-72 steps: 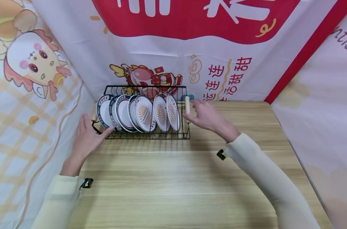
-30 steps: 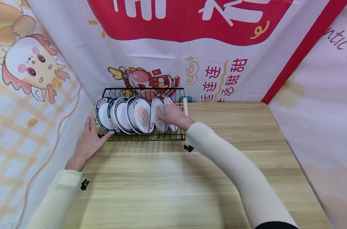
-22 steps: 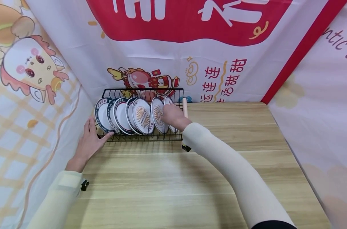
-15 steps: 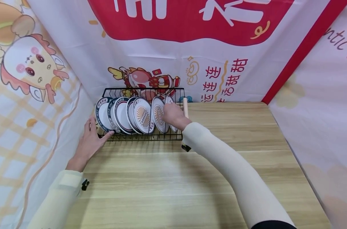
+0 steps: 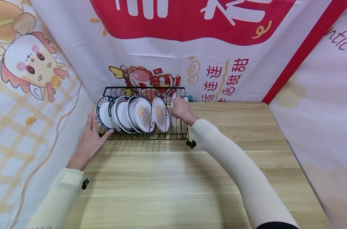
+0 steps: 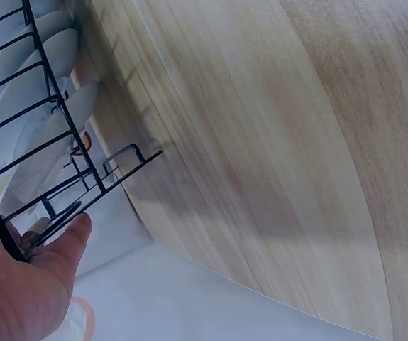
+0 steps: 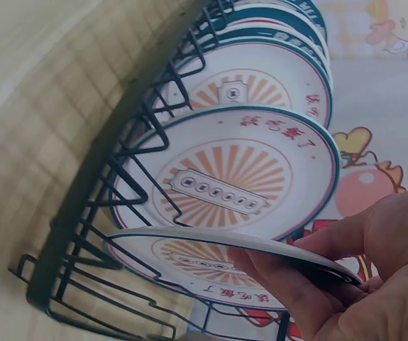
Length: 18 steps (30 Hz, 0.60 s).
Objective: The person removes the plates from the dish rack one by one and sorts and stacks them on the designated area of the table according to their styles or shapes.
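Observation:
A black wire dish rack (image 5: 142, 139) stands against the back cloth, with several round plates upright in it. My left hand (image 5: 88, 143) holds the rack's left end, thumb by the front corner; the left wrist view shows the end wires (image 6: 94, 188) between thumb and fingers. At the other end my right hand (image 5: 181, 108) pinches the upper edge of the rightmost plate (image 7: 154, 259). That plate stands nearly edge-on, its lower part between the rack wires. Beside it is a plate with an orange sunburst (image 7: 225, 167), apart from the fingers.
Dark-rimmed plates (image 5: 105, 113) lean close together in the rack's left half. A pale wooden handle (image 5: 186, 99) at the right end is mostly hidden by the right hand. Wood-grain tabletop (image 5: 162, 184) lies in front; printed cloths (image 5: 159, 47) hang behind and at both sides.
My right hand has gone from the right handle to the rightmost plate, then moved that plate slightly rightward and turned it more edge-on. My left hand stays at the rack's left end.

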Available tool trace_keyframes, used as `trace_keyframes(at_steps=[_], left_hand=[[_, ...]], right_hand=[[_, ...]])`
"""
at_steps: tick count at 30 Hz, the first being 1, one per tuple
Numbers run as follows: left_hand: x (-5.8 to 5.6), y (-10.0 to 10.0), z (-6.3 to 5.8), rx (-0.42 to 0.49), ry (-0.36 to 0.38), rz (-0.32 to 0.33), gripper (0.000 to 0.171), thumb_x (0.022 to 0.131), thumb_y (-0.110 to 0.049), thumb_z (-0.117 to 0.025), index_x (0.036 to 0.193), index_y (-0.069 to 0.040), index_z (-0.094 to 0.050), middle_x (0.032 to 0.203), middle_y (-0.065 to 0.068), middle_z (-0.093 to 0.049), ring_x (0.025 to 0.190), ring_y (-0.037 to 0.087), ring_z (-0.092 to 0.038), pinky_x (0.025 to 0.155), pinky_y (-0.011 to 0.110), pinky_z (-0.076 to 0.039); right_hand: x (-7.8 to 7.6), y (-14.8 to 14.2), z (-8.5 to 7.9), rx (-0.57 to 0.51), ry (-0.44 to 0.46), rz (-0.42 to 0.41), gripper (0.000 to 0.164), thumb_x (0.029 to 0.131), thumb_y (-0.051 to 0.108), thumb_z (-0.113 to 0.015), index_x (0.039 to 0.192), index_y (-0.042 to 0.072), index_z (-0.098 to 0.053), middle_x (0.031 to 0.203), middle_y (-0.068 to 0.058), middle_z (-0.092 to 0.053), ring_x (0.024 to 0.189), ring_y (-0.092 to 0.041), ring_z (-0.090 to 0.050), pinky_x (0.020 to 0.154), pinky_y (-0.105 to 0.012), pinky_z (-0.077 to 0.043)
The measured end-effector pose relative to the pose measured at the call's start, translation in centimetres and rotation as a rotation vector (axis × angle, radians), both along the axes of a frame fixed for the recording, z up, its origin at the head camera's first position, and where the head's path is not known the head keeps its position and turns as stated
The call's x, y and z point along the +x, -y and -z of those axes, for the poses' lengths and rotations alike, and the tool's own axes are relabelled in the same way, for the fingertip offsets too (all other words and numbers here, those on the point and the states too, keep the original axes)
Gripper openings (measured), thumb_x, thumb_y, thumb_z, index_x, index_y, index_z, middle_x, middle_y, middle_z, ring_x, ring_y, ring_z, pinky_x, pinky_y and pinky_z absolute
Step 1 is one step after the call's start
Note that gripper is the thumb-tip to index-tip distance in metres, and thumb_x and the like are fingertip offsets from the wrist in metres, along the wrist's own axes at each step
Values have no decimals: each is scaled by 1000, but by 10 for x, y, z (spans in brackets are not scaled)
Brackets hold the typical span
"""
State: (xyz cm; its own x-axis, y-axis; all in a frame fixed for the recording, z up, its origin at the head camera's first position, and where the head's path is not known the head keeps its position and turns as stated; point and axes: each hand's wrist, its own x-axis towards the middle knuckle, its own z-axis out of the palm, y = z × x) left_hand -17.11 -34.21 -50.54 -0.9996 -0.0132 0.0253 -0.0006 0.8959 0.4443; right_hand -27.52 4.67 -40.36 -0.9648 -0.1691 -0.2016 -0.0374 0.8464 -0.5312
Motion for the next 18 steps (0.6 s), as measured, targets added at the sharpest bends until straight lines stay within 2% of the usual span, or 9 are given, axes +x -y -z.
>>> trace_keyframes(at_steps=[4, 7, 10, 18], left_hand=[[0, -1, 0, -6, 2, -2, 110, 103, -72, -45, 166, -9, 19, 171, 1, 33, 155, 60, -10, 105, 86, -26], [0, -1, 0, -8, 3, -2, 110, 103, -72, -45, 166, -8, 18, 171, 1, 33, 155, 59, -9, 105, 86, -26], [0, -1, -1, -10, 5, 0, 110, 103, -71, -46, 167, -7, 17, 171, 1, 33, 156, 57, -9, 105, 86, -26], [1, -1, -2, -5, 4, 0, 110, 103, -70, -47, 166, -7, 18, 171, 2, 32, 156, 58, -10, 104, 87, -26]], right_hand=[[0, -6, -9, -4, -59, 16, 2, 92, 3, -65, 91, 2, -64, 82, -10, -64, 66, -21, -59, 54, -26, -49], [0, -10, -17, -9, -88, 15, 17, 93, 5, -67, 107, -4, -67, 95, -16, -70, 77, -25, -66, 62, -29, -58], [3, -14, -24, -30, -81, 8, 26, 94, 5, -67, 117, -8, -66, 104, -19, -71, 86, -29, -70, 70, -33, -63], [8, -27, -44, -90, -80, -31, 33, 92, 3, -68, 121, -12, -62, 112, -25, -71, 94, -37, -73, 72, -37, -65]])
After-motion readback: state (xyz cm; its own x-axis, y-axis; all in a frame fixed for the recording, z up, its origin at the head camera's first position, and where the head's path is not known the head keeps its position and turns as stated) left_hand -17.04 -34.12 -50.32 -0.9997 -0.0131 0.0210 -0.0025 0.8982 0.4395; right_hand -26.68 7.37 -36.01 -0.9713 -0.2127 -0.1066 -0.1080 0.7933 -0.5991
